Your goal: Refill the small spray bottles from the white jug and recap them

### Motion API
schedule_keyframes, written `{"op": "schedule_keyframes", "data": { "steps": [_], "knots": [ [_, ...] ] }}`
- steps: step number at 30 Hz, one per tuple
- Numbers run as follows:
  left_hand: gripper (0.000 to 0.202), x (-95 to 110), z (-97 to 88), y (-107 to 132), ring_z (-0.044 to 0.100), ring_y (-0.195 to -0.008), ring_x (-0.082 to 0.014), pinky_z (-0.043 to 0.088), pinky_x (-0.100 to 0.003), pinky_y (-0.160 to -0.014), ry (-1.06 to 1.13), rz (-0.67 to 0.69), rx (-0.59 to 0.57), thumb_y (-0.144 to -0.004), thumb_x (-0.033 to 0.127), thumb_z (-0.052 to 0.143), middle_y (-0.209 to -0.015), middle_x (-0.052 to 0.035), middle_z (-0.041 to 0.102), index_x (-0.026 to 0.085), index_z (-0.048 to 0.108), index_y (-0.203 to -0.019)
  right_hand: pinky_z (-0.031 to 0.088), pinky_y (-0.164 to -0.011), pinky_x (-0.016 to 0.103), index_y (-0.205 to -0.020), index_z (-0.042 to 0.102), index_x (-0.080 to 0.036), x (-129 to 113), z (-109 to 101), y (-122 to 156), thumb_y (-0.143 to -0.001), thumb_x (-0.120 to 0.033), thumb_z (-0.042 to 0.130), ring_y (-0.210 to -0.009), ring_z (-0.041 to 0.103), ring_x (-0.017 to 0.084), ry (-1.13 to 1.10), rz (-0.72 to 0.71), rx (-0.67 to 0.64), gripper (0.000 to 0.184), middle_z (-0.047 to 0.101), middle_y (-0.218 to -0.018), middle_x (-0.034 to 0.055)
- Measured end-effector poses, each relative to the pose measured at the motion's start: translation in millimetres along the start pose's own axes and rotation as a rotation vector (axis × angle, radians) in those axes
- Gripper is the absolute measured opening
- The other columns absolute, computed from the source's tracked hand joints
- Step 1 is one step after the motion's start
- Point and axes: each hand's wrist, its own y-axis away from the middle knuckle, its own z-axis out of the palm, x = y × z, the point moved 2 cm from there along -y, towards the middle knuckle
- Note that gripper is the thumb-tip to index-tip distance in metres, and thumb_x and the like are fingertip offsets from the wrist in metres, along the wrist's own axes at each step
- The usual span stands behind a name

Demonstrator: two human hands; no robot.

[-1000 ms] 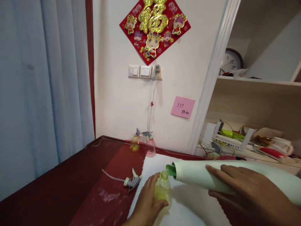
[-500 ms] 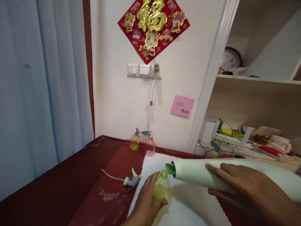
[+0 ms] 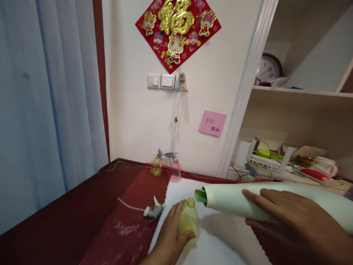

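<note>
My left hand (image 3: 172, 232) is closed around a small yellow see-through spray bottle (image 3: 189, 221), which stands uncapped on a white sheet (image 3: 220, 239). In my right hand (image 3: 292, 217) is a large pale green bottle (image 3: 231, 197), tipped nearly level. Its green spout (image 3: 200, 195) points left, close beside the yellow bottle's open neck. Whether liquid is flowing is hard to make out. A loose grey spray head (image 3: 154, 211) with a thin tube lies left of my left hand, at the sheet's edge.
Near the wall stand a yellow spray bottle (image 3: 156, 167) and a pink one (image 3: 174, 171), both with grey heads. The dark red table (image 3: 68, 221) meets a blue curtain (image 3: 49, 110) at left. Shelves at right hold a white router (image 3: 264, 163) and a mug (image 3: 325, 165).
The view has shifted slightly. Both hands keep their holds, and the two bottles stay in nearly the same position relative to each other.
</note>
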Motion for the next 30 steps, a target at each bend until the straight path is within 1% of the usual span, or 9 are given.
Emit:
{"op": "schedule_keyframes", "data": {
  "steps": [3, 6, 8, 11, 15, 19, 25, 30],
  "knots": [
    [0.090, -0.4, 0.6, -0.3, 0.036, -0.147, -0.0300, 0.022, -0.043, -0.126, 0.006, -0.004, 0.005, -0.067, 0.019, 0.065, -0.158, -0.0141, 0.045, 0.016, 0.039, -0.152, 0.059, -0.055, 0.030, -0.108, 0.075, -0.023, -0.1, -3.4, -3.5, -0.103, -0.043, 0.041, -0.058, 0.070, 0.019, 0.048, -0.133, -0.031, 0.040, 0.078, -0.081, 0.0057],
    [0.088, 0.9, 0.1, 0.0, 0.037, -0.147, -0.0307, 0.022, -0.044, -0.126, 0.009, -0.001, 0.002, -0.068, 0.021, 0.065, -0.158, -0.0153, 0.045, 0.014, 0.039, -0.152, 0.057, -0.050, 0.031, -0.107, 0.074, -0.020, 0.0, -8.4, -9.2, -0.106, -0.045, 0.034, -0.055, 0.070, 0.019, 0.095, -0.205, -0.031, 0.047, 0.077, -0.079, 0.0068],
    [0.088, 1.3, -0.3, 0.5, 0.037, -0.147, -0.0312, 0.022, -0.044, -0.126, 0.007, -0.008, -0.001, -0.069, 0.022, 0.065, -0.158, -0.0160, 0.044, 0.013, 0.039, -0.152, 0.056, -0.046, 0.031, -0.106, 0.073, -0.020, -0.2, -10.8, -11.8, -0.107, -0.046, 0.030, -0.052, 0.069, 0.019, 0.126, -0.227, -0.024, 0.050, 0.077, -0.077, 0.0068],
    [0.089, -0.6, 0.0, 0.6, 0.036, -0.148, -0.0314, 0.021, -0.044, -0.127, -0.007, -0.014, 0.000, -0.068, 0.021, 0.065, -0.159, -0.0151, 0.044, 0.014, 0.038, -0.153, 0.055, -0.043, 0.032, -0.105, 0.071, -0.020, -0.5, -12.7, -12.1, -0.107, -0.045, 0.028, -0.051, 0.069, 0.020, 0.138, -0.232, -0.023, 0.050, 0.076, -0.074, 0.0066],
    [0.088, -5.9, 1.4, -0.5, 0.037, -0.148, -0.0301, 0.022, -0.044, -0.127, -0.017, 0.013, -0.002, -0.070, 0.020, 0.066, -0.158, -0.0144, 0.045, 0.016, 0.037, -0.153, 0.056, -0.043, 0.034, -0.106, 0.069, -0.019, -1.1, -15.5, -11.9, -0.107, -0.040, 0.027, -0.052, 0.070, 0.021, 0.133, -0.220, -0.025, 0.047, 0.076, -0.074, 0.0066],
    [0.088, -9.7, 2.1, -1.8, 0.036, -0.148, -0.0302, 0.022, -0.044, -0.126, -0.004, 0.023, 0.007, -0.071, 0.021, 0.067, -0.159, -0.0152, 0.044, 0.015, 0.037, -0.153, 0.055, -0.040, 0.033, -0.104, 0.068, -0.019, -2.5, -20.4, -16.2, -0.107, -0.035, 0.023, -0.049, 0.069, 0.021, 0.152, -0.241, -0.029, 0.048, 0.075, -0.071, 0.0057],
    [0.087, -10.4, 2.5, -1.8, 0.035, -0.148, -0.0301, 0.022, -0.043, -0.126, -0.021, 0.030, 0.001, -0.072, 0.022, 0.067, -0.159, -0.0145, 0.044, 0.016, 0.037, -0.153, 0.056, -0.042, 0.033, -0.104, 0.068, -0.019, -2.2, -23.1, -18.0, -0.105, -0.031, 0.027, -0.052, 0.071, 0.022, 0.156, -0.231, -0.035, 0.043, 0.075, -0.073, 0.0071],
    [0.087, -11.2, 3.0, -1.3, 0.036, -0.148, -0.0305, 0.022, -0.043, -0.126, -0.017, 0.026, 0.012, -0.071, 0.021, 0.067, -0.159, -0.0142, 0.044, 0.016, 0.037, -0.153, 0.057, -0.043, 0.033, -0.106, 0.065, -0.018, -2.0, -23.7, -17.8, -0.105, -0.030, 0.030, -0.050, 0.069, 0.021, 0.138, -0.232, -0.028, 0.037, 0.074, -0.071, 0.0050]
  ]
}}
